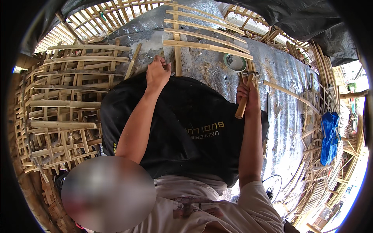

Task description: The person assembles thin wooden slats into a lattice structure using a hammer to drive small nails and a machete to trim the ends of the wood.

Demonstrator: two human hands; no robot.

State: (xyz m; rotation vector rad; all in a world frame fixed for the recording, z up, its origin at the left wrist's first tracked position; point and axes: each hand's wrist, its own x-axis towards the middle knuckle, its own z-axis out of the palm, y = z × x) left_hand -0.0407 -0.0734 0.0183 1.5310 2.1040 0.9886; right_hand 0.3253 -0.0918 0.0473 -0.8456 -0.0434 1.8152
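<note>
My right hand [249, 95] is wrapped round the wooden handle of a hammer [241, 108], whose metal head lies beyond my fingers, beside the free end of a bamboo frame. My left hand [157, 74] is closed, its fingers curled together just left of an upright bamboo strip [178, 58]. Whatever those fingers pinch, if anything, is too small to make out. Several bamboo slats [208, 46] lie across that strip, one above another. A round bowl [234, 62] with a pale inside and small dark bits in it stands just beyond the hammer head.
A dark cloth [175, 116] covers my lap. Bamboo lattice panels [70, 104] are stacked at my left. Silvery sheeting [281, 116] covers the floor. A loose bamboo strip [289, 93] and a blue plastic bag [330, 134] lie at my right. Black sheeting [311, 23] hangs at the far right.
</note>
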